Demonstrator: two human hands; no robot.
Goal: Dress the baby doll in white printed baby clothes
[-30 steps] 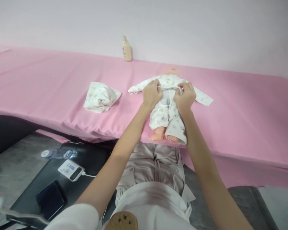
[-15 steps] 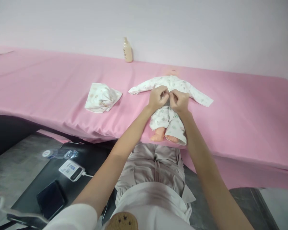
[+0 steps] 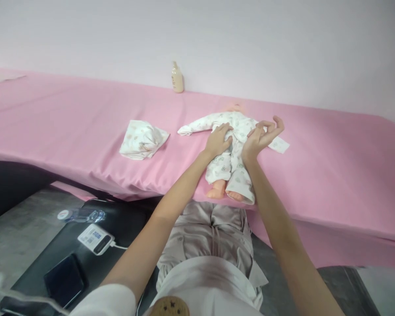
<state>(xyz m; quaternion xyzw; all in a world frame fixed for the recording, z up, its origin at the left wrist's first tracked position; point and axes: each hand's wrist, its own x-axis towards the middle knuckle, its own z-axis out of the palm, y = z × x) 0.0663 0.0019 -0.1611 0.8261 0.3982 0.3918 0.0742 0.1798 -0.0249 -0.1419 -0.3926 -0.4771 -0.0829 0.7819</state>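
A baby doll in a white printed sleepsuit lies on its back on the pink-covered table, bare feet toward me at the table's edge. My left hand rests flat on the doll's belly, fingers stretched out. My right hand hovers just above the doll's right side, fingers spread and curled upward, holding nothing.
A folded white printed cloth lies left of the doll. A cream bottle stands at the back by the wall. Below left, a black stool holds a phone, a power bank and a water bottle.
Both hands were pinching the garment at the doll's waist. Now they have let go: the left lies flat on the belly, the right has lifted open to the right.
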